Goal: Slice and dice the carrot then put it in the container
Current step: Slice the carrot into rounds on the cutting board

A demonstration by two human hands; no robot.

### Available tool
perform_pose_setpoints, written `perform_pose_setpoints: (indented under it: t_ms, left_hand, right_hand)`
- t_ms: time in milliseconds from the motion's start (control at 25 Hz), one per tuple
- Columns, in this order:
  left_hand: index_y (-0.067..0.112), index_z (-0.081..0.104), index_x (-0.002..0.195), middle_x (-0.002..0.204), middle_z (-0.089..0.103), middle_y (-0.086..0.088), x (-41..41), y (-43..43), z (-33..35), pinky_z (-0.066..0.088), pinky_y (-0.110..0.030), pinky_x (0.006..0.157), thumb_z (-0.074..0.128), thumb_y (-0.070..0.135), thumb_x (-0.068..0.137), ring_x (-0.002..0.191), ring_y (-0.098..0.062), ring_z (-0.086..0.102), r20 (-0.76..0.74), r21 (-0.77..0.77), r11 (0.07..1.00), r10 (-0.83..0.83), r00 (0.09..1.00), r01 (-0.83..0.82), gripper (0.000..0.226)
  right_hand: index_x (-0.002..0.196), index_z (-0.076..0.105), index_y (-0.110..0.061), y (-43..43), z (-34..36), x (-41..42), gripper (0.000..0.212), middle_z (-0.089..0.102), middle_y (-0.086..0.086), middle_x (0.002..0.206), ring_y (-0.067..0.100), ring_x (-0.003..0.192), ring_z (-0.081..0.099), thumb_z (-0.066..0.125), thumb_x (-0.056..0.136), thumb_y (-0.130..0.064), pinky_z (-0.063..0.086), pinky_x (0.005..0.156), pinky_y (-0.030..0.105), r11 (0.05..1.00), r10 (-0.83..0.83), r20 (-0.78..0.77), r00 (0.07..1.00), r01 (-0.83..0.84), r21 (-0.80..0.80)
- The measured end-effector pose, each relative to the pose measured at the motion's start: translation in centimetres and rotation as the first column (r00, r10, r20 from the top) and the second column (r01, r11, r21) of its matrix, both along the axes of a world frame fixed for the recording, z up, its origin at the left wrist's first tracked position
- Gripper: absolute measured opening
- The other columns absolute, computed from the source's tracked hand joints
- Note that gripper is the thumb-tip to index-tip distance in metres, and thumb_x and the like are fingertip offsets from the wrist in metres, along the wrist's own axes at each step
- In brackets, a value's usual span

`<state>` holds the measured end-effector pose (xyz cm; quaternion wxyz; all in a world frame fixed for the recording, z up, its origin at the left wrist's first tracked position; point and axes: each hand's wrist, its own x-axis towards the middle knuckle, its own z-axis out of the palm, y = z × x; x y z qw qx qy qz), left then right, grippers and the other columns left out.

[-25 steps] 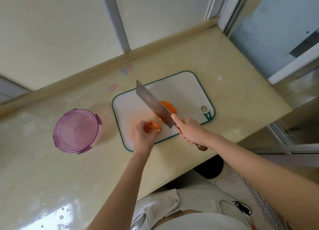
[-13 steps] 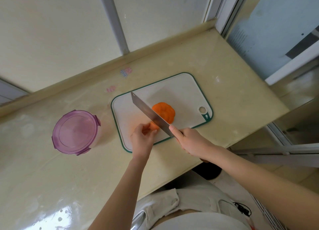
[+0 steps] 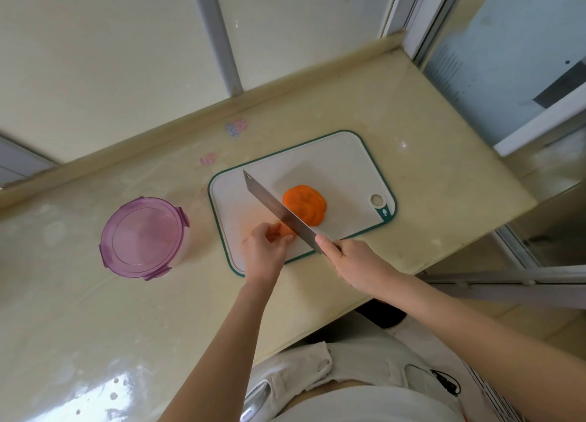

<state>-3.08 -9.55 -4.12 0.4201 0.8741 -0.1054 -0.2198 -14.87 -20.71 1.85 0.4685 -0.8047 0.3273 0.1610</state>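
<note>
Gripping one knife [image 3: 279,214], right hand [image 3: 352,260] flanks one carrot stub [image 3: 287,230] (pinched by left hand [image 3: 264,252]).

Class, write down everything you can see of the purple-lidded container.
The container is round, with a translucent purple lid bearing clip tabs at its rim and a pale, cloudy plastic-looking body below. The lid is on. It stands upright on the beige countertop, left of the cutting board and apart from it; only the countertop touches it.
</note>
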Motion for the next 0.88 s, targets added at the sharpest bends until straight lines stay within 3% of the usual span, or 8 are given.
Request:
perform_pose_setpoints:
  t_ms: [280,440,640,760,880]
  left_hand:
    - [0.004,0.069,0.093,0.087,0.069,-0.006,-0.1,-0.2,0.0,0.047,-0.023,0.076,0.073,0.015,0.077,0.08,-0.016,0.062,0.0,0.006,1.0,0.012,1.0,-0.012,0.021]
    - [0.004,0.069,0.092,0.084,0.066,-0.004,0.1,-0.2,0.3,0.041,-0.015,0.069,0.072,0.015,0.078,0.076,-0.014,0.059,0.018,0.026,1.0,-0.018,1.0,0.017,0.018]
    - [0.004,0.068,0.092,0.087,0.068,-0.007,0.2,-0.2,0.2,0.035,-0.011,0.065,0.07,0.014,0.079,0.076,-0.013,0.057,0.028,0.05,0.998,-0.037,0.999,0.035,0.017]
    - [0.004,0.067,0.094,0.088,0.067,-0.007,0.3,-0.1,0.2,0.034,-0.01,0.065,0.069,0.015,0.081,0.078,-0.014,0.057,0.033,0.059,0.997,-0.045,0.998,0.043,0.018]
    - [0.003,0.066,0.097,0.089,0.066,-0.005,0.1,-0.2,0.4,0.033,-0.008,0.065,0.065,0.018,0.085,0.078,-0.012,0.054,0.046,0.08,0.995,-0.066,0.997,0.062,0.02]
  right_hand:
    - [0.07,0.045,-0.014,1.8,-0.3,0.6,0.055,0.051,0.004,0.071,0.026,0.071,0.053,0.026,0.096,-0.059,0.04,0.063,0.032,0.975,0.082,-0.11,0.991,-0.102,-0.198]
    - [0.064,0.038,-0.018,1.9,-0.3,1.4,0.054,0.046,0.002,0.066,0.025,0.07,0.05,0.025,0.097,-0.058,0.037,0.062,0.031,0.977,0.093,-0.121,0.988,-0.114,-0.181]
    - [0.07,0.049,-0.011,1.4,-0.6,2.9,0.059,0.05,0.005,0.068,0.024,0.066,0.051,0.026,0.097,-0.059,0.039,0.063,0.031,0.984,0.088,-0.114,0.99,-0.105,-0.145]
    - [0.065,0.044,-0.012,1.0,-0.3,3.6,0.059,0.048,0.006,0.066,0.021,0.059,0.047,0.026,0.098,-0.057,0.036,0.058,0.031,0.989,0.075,-0.118,0.99,-0.09,-0.121]
    - [0.086,0.057,-0.008,1.0,-0.4,4.6,0.057,0.054,0.012,0.077,0.03,0.075,0.057,0.023,0.101,-0.052,0.041,0.062,0.033,0.984,0.123,-0.111,0.986,-0.136,-0.119]
